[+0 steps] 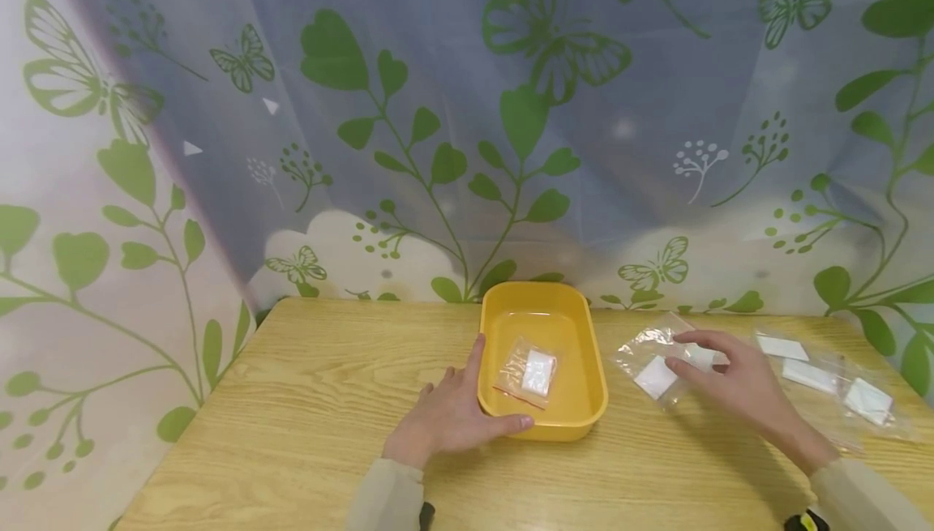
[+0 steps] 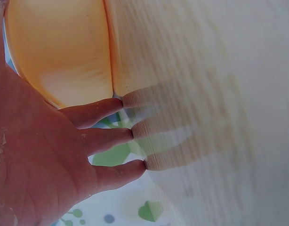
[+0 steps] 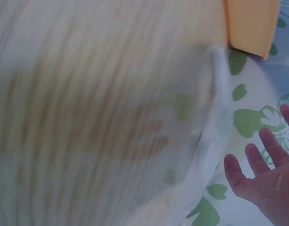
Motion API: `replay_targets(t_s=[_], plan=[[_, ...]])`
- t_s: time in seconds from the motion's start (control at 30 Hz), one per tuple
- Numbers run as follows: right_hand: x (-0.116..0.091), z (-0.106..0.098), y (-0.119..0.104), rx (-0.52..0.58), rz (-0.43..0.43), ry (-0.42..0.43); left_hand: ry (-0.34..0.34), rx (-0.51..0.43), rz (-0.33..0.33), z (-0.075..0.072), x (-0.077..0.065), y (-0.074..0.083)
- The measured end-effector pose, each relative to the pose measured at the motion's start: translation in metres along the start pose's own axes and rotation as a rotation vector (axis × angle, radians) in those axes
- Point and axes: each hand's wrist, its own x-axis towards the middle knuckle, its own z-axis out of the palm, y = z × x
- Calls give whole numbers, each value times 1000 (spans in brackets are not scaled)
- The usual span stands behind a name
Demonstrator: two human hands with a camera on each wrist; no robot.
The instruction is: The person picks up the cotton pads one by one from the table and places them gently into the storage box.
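A yellow plastic tray [image 1: 594, 385] stands on the table with one small zip bag [image 1: 538, 373] inside, a white packet showing through it. My left hand [image 1: 460, 417] is at the tray's near left corner, index finger along the left side and thumb over the front rim. In the left wrist view, the other fingers [image 2: 104, 113] are straight, their tips at the tabletop beside the tray. Right of the tray, my right hand [image 1: 744, 381] hovers over clear zip bags [image 1: 655, 377] with white packets, fingers relaxed and apart. The right wrist view shows that hand [image 3: 271, 179] holding nothing.
More zip bags with white packets [image 1: 868, 400] lie in an overlapping group at the table's right. A curtain [image 1: 438, 150] printed with leaves and butterflies hangs behind the wooden table [image 1: 328, 385].
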Motion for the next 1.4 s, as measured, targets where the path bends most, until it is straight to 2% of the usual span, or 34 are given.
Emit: replay_targets(t_s=[0.2, 0.37, 0.53, 0.87, 1.13, 1.4], plan=[[2, 6, 11, -99, -109, -73, -6, 2, -5, 0, 0, 0], [2, 10, 17, -250, -194, -123, -9, 9, -2, 1, 0, 0], [0, 12, 20, -345, -180, -174, -13, 6, -2, 0, 0, 0], [2, 13, 25, -420, -156, -217, -6, 15, 4, 0, 1, 0], [8, 16, 22, -459, -176, -253, -12, 17, -3, 0, 1, -1], [9, 19, 18, -446, -201, -240, -9, 20, 1, 0, 1, -1]])
